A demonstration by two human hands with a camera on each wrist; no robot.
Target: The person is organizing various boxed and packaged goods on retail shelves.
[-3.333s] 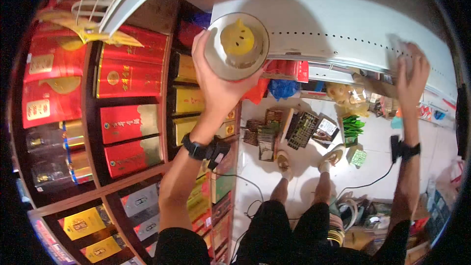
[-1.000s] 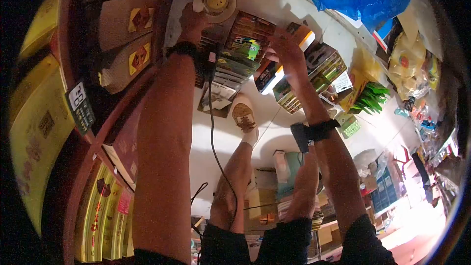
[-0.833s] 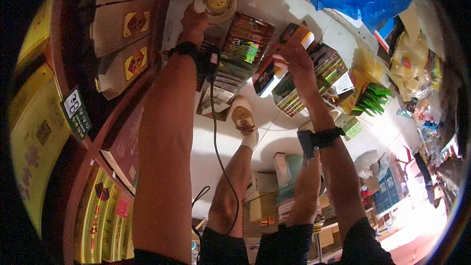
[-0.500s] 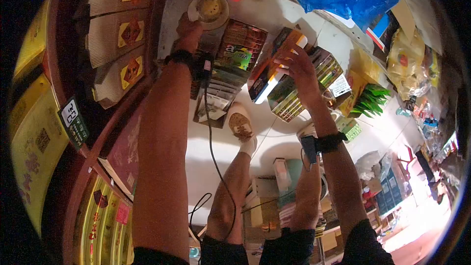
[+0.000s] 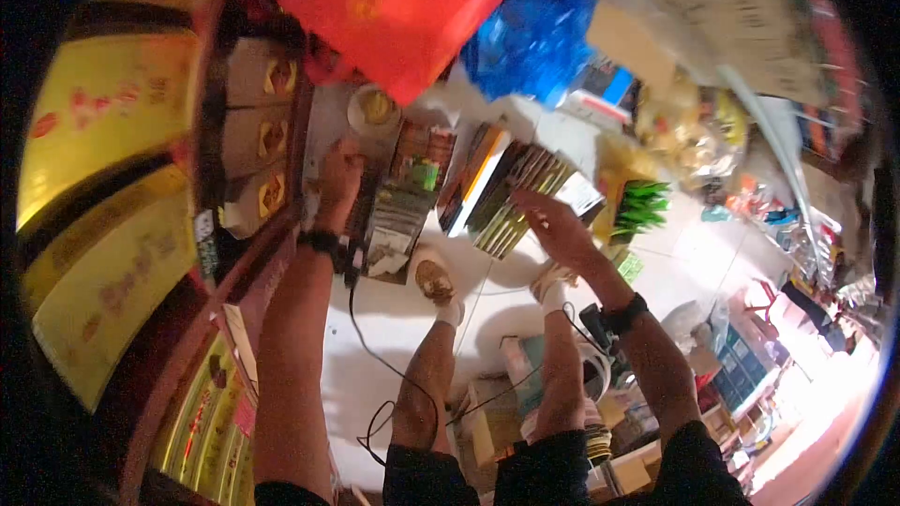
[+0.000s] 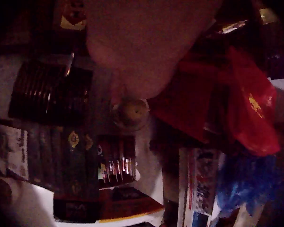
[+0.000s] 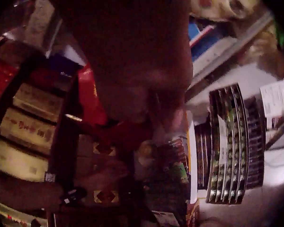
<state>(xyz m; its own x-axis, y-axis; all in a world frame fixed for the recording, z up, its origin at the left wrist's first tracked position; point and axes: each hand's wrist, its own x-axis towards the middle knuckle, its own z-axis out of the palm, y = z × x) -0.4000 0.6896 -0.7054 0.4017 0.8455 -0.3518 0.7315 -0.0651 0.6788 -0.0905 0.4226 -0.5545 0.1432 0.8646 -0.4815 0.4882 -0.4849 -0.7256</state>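
Note:
A round pale bowl [image 5: 374, 111] with a yellow, dark-dotted middle rests on the floor beside the left shelf, under the edge of a red bag. My left hand [image 5: 339, 175] is just short of the bowl in the head view, its fingers loosely bent and apart from the rim. Dim light in the left wrist view shows the bowl [image 6: 131, 113] just past that hand. Over the stacked dark packs [image 5: 520, 197], my right hand [image 5: 560, 230] hovers with relaxed fingers and nothing in its grasp. In the right wrist view the bowl [image 7: 146, 152] appears small beyond the fingers.
Boxed packs [image 5: 412, 192] stand in rows on the white floor by my shoes [image 5: 434, 281]. A red bag [image 5: 403, 9] and a blue plastic bag [image 5: 530, 33] hang in front. Shelves of yellow boxes [image 5: 112, 281] line the left. A cable [image 5: 384, 351] trails past my legs.
My left hand has brought the bowl down from shelf height to the floor, then let go and drawn back. My right hand has moved from the shelf to above the packs. The view has shifted.

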